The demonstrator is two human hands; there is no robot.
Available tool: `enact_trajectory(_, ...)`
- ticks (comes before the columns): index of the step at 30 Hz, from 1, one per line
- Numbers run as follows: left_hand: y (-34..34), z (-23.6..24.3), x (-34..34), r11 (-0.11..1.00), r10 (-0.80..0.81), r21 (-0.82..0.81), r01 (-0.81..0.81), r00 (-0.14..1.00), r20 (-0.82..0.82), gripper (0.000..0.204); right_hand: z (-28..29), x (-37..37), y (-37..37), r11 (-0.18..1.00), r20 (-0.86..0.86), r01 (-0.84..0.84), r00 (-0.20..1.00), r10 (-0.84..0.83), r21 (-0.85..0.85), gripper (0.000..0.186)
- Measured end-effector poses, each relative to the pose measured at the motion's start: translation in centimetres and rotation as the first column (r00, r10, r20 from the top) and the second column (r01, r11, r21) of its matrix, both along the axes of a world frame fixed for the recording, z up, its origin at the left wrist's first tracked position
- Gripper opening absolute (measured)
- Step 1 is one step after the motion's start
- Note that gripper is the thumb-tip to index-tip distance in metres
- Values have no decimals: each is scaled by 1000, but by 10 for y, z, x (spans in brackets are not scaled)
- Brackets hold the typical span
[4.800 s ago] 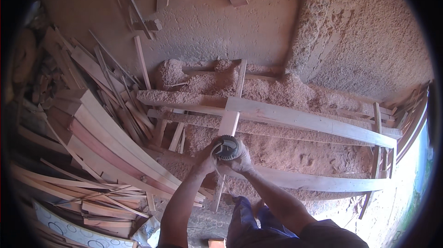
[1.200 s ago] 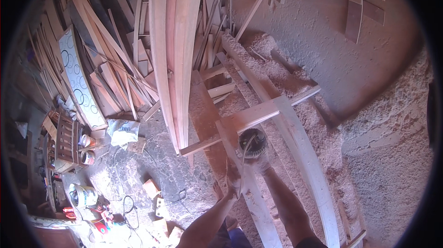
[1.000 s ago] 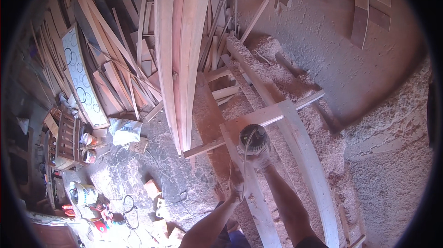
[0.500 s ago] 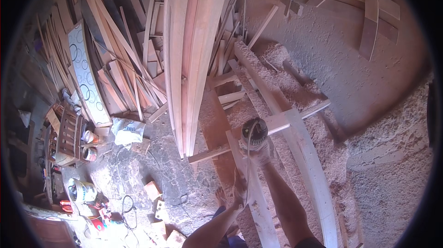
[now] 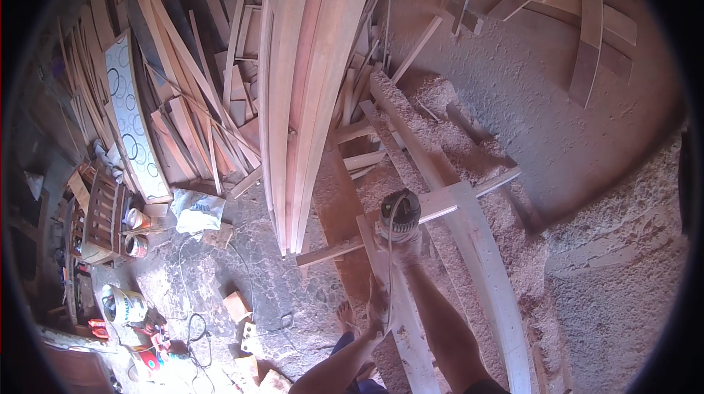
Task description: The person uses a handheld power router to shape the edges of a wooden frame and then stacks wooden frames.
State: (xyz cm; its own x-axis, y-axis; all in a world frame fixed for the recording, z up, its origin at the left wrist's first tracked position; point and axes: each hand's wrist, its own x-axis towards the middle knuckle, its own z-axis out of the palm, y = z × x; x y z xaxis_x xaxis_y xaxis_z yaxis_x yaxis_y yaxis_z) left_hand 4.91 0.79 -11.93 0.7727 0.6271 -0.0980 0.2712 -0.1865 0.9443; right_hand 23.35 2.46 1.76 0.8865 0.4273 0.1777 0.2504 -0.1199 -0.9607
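Note:
A corded power tool (image 5: 400,211) with a round, dark, vented top stands over a narrow pale board (image 5: 412,343). My right hand (image 5: 402,242) is closed around its lower body, where the base is hidden from sight. Lower down, my left hand (image 5: 378,307) grips the left edge of the same board, its fingertips partly hidden. The tool's grey cord (image 5: 389,284) hangs down past my left wrist. Under the tool, a wooden crosspiece (image 5: 330,252) runs across, and a wide curved board (image 5: 493,269) lies on it to the right.
Tall shaped timbers (image 5: 308,101) stand ahead, with stacked planks (image 5: 176,49) behind at left. Sawdust (image 5: 609,306) covers the ground at right. Buckets (image 5: 128,306), loose cables (image 5: 196,332) and wood blocks (image 5: 236,307) lie on the floor at left. Curved offcuts (image 5: 589,35) sit far right.
The whole view has shifted slightly, moving the scene a little left and down. Both hands keep their hold, and the tool stays near the same spot on the board.

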Motion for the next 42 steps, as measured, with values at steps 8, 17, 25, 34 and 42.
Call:
enact_trajectory(8,2,11,1,1000,16,-26,-16,1000,-3,82,-13,-26,27,849,261,453,884,-388,-273,88)
enact_trajectory(17,0,61,2,997,20,-76,-18,999,27,87,-41,26,-6,841,-36,537,843,-536,68,77)
enact_trajectory(25,69,155,19,845,-73,533,32,996,57,93,-29,11,0,979,17,198,980,-199,55,65)
enact_trajectory(34,116,164,27,895,162,358,-266,942,295,33,17,-7,-25,973,14,-126,991,131,-195,88)
enact_trajectory(42,18,168,-49,849,-213,515,118,968,129,57,17,-62,-97,927,257,-55,953,159,-372,96)
